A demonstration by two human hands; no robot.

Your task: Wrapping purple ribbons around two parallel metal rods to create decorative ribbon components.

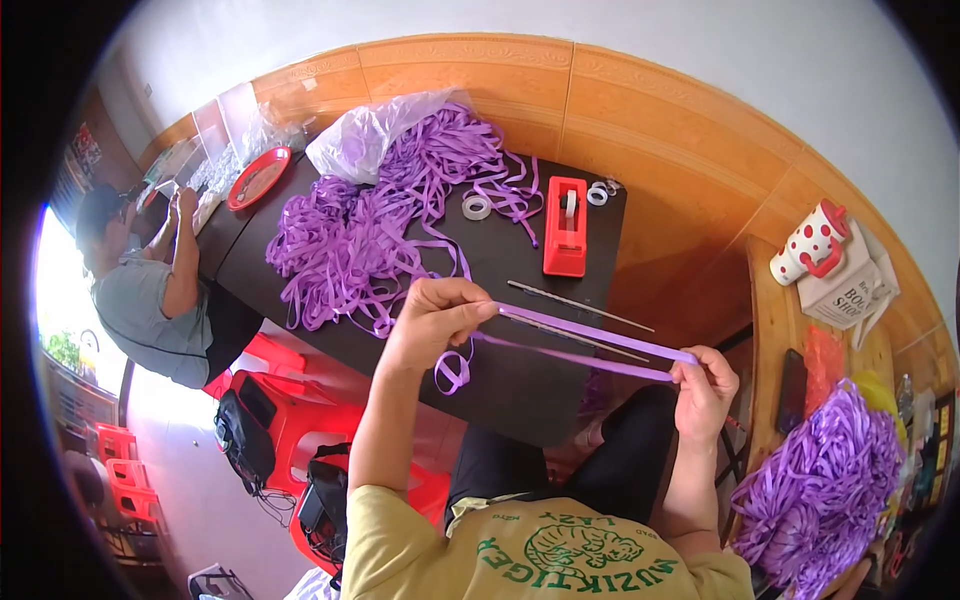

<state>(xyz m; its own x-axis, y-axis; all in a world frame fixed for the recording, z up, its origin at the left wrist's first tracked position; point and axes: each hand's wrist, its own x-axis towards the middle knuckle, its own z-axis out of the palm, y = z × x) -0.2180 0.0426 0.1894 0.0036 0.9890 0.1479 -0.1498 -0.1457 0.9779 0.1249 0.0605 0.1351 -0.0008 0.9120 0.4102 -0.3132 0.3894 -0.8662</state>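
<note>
Nearest, the left hand (432,318) and the right hand (706,385) each pinch an end of a purple ribbon strip (585,345), stretched doubled between them above the near edge of the dark table (500,380). At the near right lies a second heap of purple ribbon (825,485). Farther on the table rest two thin rods (580,306), one red tape dispenser (566,226), three tape rolls (477,207) and the big ribbon pile (385,225). Far left, another person (150,285) sits by a red plate (258,178).
</note>
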